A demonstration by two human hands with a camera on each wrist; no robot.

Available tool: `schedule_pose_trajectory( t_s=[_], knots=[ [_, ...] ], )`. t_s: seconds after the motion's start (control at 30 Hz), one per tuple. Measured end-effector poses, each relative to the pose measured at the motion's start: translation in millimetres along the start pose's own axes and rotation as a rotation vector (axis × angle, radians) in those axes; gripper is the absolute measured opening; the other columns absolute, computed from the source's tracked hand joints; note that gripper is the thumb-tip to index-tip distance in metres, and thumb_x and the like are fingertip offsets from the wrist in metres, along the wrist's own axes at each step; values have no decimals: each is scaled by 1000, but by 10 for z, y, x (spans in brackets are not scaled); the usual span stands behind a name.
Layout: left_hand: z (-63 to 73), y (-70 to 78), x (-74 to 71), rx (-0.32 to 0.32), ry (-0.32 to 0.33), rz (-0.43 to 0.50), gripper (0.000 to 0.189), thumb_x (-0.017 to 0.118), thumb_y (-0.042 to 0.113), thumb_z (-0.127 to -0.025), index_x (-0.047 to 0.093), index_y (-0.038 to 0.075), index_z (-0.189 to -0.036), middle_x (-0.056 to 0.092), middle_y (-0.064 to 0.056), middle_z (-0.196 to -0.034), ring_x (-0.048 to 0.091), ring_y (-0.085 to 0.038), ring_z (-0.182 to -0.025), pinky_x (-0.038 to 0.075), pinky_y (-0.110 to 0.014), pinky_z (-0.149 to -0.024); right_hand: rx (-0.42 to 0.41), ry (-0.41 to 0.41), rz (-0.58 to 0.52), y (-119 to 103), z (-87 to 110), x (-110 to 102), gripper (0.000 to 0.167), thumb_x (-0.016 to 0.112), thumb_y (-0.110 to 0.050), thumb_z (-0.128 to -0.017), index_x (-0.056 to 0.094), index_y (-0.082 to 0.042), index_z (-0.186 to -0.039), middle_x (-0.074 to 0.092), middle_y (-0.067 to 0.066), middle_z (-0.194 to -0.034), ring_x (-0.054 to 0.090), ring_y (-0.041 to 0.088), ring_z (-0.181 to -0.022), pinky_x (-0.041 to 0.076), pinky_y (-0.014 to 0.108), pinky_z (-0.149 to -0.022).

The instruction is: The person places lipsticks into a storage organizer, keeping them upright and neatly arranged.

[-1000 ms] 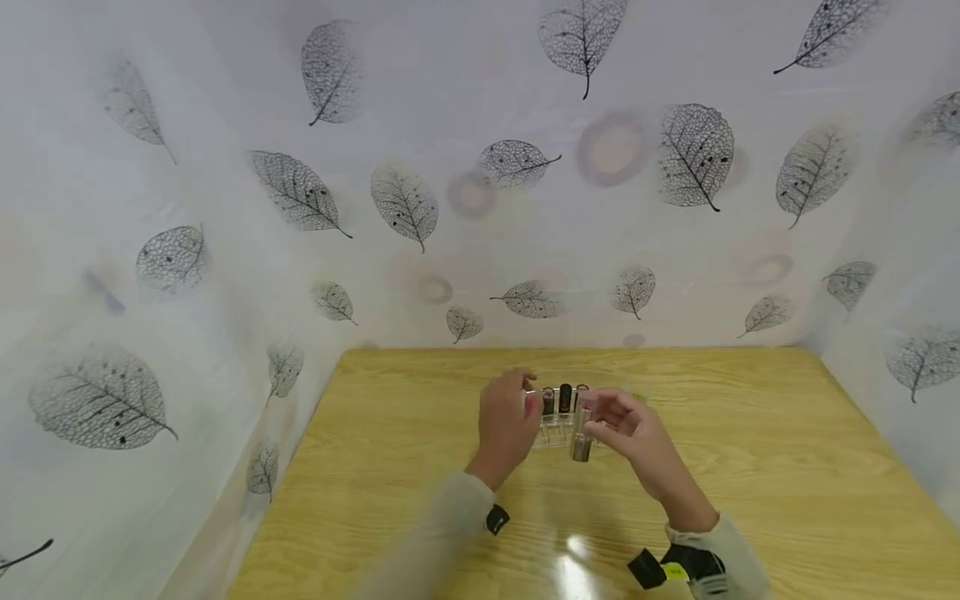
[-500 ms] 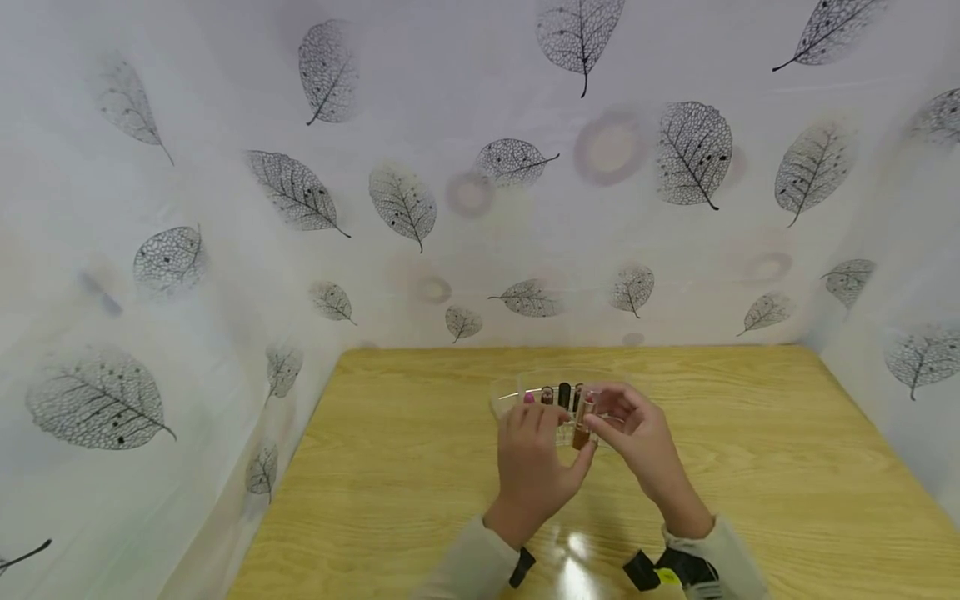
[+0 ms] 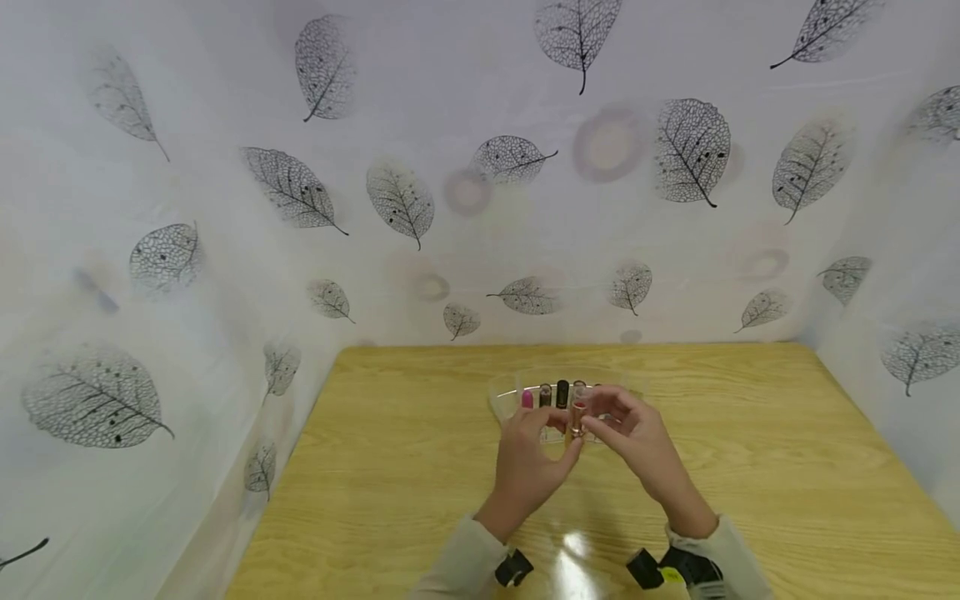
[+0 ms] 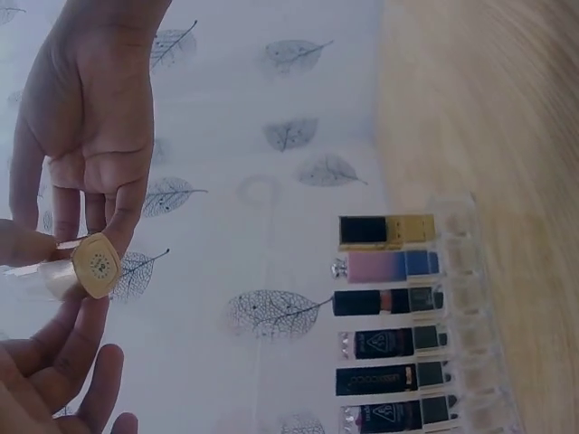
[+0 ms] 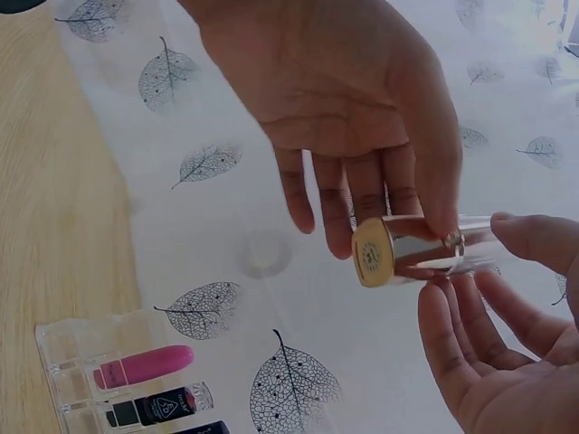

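Note:
Both hands meet at one lipstick (image 3: 577, 419), with a gold base and a clear top through which red shows. My left hand (image 3: 525, 471) pinches its lower part between thumb and fingers. From the other side my right hand (image 3: 641, 442) holds the clear upper end with its fingertips. In the right wrist view the gold bottom (image 5: 373, 253) of the lipstick faces the camera. Just behind the hands stands a clear lipstick holder (image 3: 501, 403), partly hidden by them. A bright pink lipstick (image 5: 149, 366) sits at its left end.
Several more lipsticks stand upright in the holder, among them a black one (image 3: 562, 394), a pink and blue one (image 4: 384, 266) and a gold and black one (image 4: 384, 231). The wooden table (image 3: 405, 467) ends at a leaf-patterned sheet (image 3: 420, 275).
My left hand has come away from the pink lipstick at the holder and moved right, onto the lower part of the held lipstick. The right hand has kept its hold with little movement.

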State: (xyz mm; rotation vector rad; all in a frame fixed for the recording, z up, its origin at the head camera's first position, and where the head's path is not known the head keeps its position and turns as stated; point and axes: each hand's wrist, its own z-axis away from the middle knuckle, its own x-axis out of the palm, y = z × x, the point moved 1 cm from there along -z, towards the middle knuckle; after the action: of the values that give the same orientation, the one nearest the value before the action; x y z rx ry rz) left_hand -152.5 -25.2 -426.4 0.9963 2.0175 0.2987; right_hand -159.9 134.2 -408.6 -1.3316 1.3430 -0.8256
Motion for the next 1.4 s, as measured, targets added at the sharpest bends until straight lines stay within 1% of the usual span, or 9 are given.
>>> schedule_pose_trajectory(
  t_s=[0.1,0.23,0.5,0.63,0.77,0.87,0.97,1.17,1.4],
  knots=[
    [0,-5,-30,-38,-54,89,21,75,21,-76,67,14,-95,69,4,-85,60,-9,-81,45,-31,-80,28,-23,-2,-17,-6,-10,33,61,-14,-90,56,2,-119,60,-13,-100,60,3,-92,52,22,-76],
    [0,-15,-39,-45,-80,128,20,72,19,-79,67,12,-97,69,3,-88,61,-9,-82,45,-31,-81,37,-46,-11,-32,-12,3,35,61,-11,-89,56,5,-120,61,-13,-97,61,2,-89,53,22,-74],
    [8,-56,-33,-47,-95,138,20,71,19,-80,66,12,-98,69,2,-88,60,-11,-83,46,-28,-79,20,-41,-21,-15,-28,30,32,61,-7,-89,57,6,-118,62,-14,-97,61,0,-87,53,21,-73],
    [7,-152,-39,-19,-77,73,22,70,22,-80,64,13,-100,68,2,-89,60,-12,-83,46,-29,-78,49,-22,-3,13,-56,37,34,64,-13,-88,59,4,-117,62,-12,-98,61,1,-89,52,20,-75],
    [-49,-417,-17,8,-11,-40,17,67,21,-81,64,13,-96,67,1,-87,60,-13,-83,47,-33,-78,65,0,33,44,-113,46,35,66,-15,-86,61,2,-116,64,-3,-100,61,1,-88,52,19,-76],
    [-144,-702,2,-27,21,-111,15,66,20,-82,64,12,-95,67,0,-88,61,-16,-85,47,-37,-81,68,0,43,67,-165,54,35,67,-17,-85,62,1,-115,64,7,-104,61,1,-88,52,19,-77],
    [-254,-1011,19,-59,30,-191,16,67,19,-81,64,11,-95,66,-1,-89,62,-19,-85,48,-39,-81,67,-18,39,89,-216,74,36,67,-18,-85,61,0,-116,64,10,-104,61,2,-87,52,19,-77],
    [-416,-1508,101,-44,-19,-355,16,67,19,-80,64,11,-93,65,-3,-86,60,-19,-80,49,-40,-78,47,-48,13,181,-326,166,35,67,-18,-86,61,0,-116,63,-1,-96,60,3,-85,51,19,-76],
    [-459,-1769,269,-103,-145,-438,17,62,23,-82,63,11,-94,64,-3,-85,59,-20,-81,45,-38,-77,52,-59,17,363,-495,333,37,67,-24,-86,62,-5,-117,65,6,-102,61,4,-88,52,21,-78]
  ],
)
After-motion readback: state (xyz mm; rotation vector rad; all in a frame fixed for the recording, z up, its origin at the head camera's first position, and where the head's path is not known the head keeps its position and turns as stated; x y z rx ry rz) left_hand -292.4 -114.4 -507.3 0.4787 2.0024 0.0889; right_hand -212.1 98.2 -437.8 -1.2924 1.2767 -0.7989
